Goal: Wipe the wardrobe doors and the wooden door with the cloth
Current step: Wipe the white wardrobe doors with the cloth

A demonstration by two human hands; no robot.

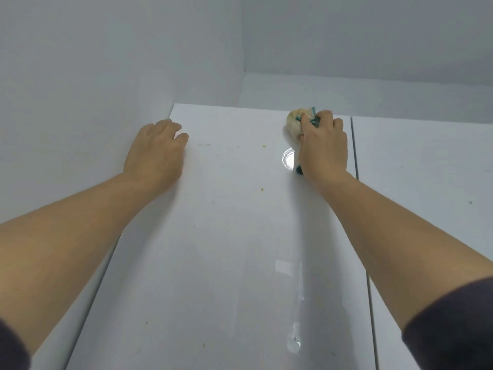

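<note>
A glossy white wardrobe door [226, 236] fills the middle of the view, seen from below, with small yellowish and dark specks on it. My right hand [324, 150] grips a bunched cream cloth [296, 124] with teal edging and presses it against the door near its top right corner. My left hand [157, 150] rests flat on the door near its top left corner, fingers reaching the upper edge. A second white wardrobe door [426, 196] adjoins on the right, past a narrow gap. The wooden door is out of view.
A pale grey wall [80, 76] stands to the left of the wardrobe. The ceiling [373, 36] lies above the wardrobe's top edge. Bright reflections show on the door below the cloth and near the bottom.
</note>
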